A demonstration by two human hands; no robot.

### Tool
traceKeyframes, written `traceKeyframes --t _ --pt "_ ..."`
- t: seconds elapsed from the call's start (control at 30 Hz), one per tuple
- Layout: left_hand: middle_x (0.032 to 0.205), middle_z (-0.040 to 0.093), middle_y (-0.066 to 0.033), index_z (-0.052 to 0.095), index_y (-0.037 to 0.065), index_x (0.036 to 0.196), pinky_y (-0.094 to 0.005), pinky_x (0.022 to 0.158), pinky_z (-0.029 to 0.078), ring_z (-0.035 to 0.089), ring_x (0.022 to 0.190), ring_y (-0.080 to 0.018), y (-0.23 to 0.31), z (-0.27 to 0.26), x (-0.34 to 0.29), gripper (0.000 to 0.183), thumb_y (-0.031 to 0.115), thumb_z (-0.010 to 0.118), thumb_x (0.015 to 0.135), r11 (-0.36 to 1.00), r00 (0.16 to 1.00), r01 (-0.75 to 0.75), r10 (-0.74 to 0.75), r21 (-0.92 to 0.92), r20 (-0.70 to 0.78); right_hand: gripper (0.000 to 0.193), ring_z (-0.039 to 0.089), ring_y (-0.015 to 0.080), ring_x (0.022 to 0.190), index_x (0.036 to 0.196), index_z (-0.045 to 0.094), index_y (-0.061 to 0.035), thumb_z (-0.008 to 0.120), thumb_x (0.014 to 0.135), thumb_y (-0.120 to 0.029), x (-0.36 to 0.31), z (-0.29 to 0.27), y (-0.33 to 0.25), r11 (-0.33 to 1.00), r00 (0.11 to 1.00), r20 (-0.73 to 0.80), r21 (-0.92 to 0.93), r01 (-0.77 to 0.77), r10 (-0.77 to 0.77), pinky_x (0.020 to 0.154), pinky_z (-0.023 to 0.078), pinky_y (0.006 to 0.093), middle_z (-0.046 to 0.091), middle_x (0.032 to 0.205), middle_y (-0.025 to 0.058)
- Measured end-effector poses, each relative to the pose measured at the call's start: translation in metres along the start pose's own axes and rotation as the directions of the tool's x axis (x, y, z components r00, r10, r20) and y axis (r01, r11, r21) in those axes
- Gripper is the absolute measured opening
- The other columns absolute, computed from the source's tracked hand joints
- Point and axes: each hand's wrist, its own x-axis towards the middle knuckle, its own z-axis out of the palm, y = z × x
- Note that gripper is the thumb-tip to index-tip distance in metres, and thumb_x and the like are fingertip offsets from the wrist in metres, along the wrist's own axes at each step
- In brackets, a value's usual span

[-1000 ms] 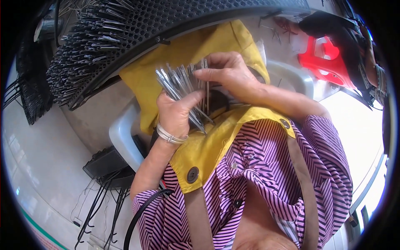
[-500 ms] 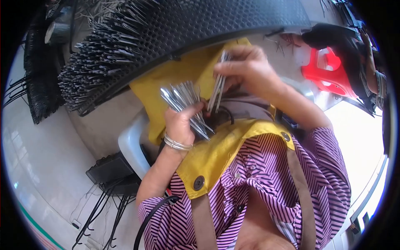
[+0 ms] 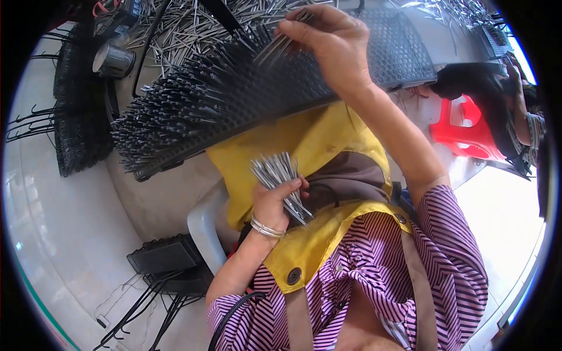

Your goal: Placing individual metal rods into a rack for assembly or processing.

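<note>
Left grip [image 3: 274,203] closed round a rod bundle [image 3: 275,171] before the yellow apron [image 3: 257,143], right grip [image 3: 341,45] pinching a few rods [image 3: 273,50] over a black perforated board [image 3: 389,55], loose rods [image 3: 186,36] strewn beyond, red stool [image 3: 443,133] off right.

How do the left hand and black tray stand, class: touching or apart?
Apart: in the head view, yellow apron shows between the left hand and black tray.
</note>
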Motion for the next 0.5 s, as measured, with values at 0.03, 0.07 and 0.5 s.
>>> traceKeyframes --t 0.03,0.07,0.5 --pt "0.076 0.060 -0.0122 0.051 -0.002 0.094 -0.0313 0.056 0.052 0.060 0.066 -0.0219 0.000 0.000 0.000 0.026 -0.006 0.059 0.069 1.000 1.000 -0.005 0.005 -0.004 0.005 0.004 0.054 0.0050 0.056 0.076 0.061 -0.0008 0.065 0.074 0.000 0.002 0.002 0.003 1.000 1.000 0.007 0.001 0.001 -0.001 0.051 0.043 0.0181 0.061 0.065 0.0011" --pt "0.076 0.060 -0.0122 0.051 -0.002 0.094 -0.0313 0.056 0.052 0.060 0.066 -0.0219 0.000 -0.001 0.001 0.026 -0.006 0.059 0.069 1.000 1.000 -0.007 0.007 -0.005 0.008 0.004 0.053 0.0050 0.056 0.077 0.061 -0.0002 0.065 0.074 0.000 0.003 0.004 0.005 0.998 0.998 0.019 -0.017 0.057 -0.057 0.051 0.043 0.0187 0.060 0.065 0.0008" --pt "0.077 0.059 -0.0119 0.052 -0.003 0.094 -0.0305 0.055 0.051 0.060 0.067 -0.0223 -0.002 -0.003 0.004 0.025 -0.007 0.057 0.070 0.999 1.000 0.017 -0.017 -0.029 0.004 0.012 0.056 0.0037 0.062 0.080 0.064 -0.0006 0.069 0.070 -0.006 0.011 0.010 0.018 0.933 0.966 0.046 -0.250 0.259 -0.256 0.055 0.045 0.0173 0.064 0.069 0.0018"
